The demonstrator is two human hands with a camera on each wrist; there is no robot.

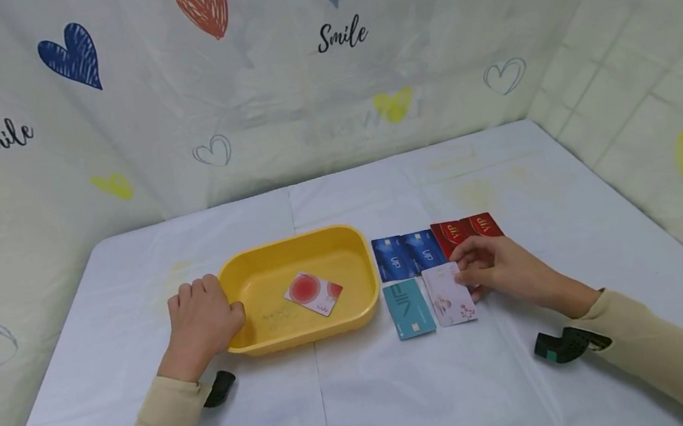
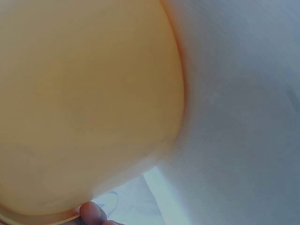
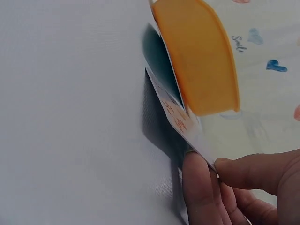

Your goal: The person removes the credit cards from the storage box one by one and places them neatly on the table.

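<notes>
My left hand [image 1: 206, 320] grips the left rim of a yellow plastic tray [image 1: 354, 240]; the left wrist view shows the tray's outer wall [image 2: 93, 103] with a fingertip [image 2: 91, 213] at its rim. A white card with a red circle [image 1: 314, 294] lies in the tray. At the tray's right, my right hand [image 1: 510, 275] pinches a white card with pink flowers [image 1: 449, 294] by its right edge. In the right wrist view that card [image 3: 176, 115] is tilted, its edge between thumb and fingers. Beside it on the left lies a teal card [image 1: 409, 309].
Behind these, two blue cards [image 1: 393, 258] and two red cards [image 1: 450, 233] form a row on the white-covered table [image 1: 370, 407]; my right hand partly covers the red ones. A white sheet with hearts [image 1: 269, 84] hangs behind the table. Dark wrist devices [image 1: 563, 345] show at both sleeves.
</notes>
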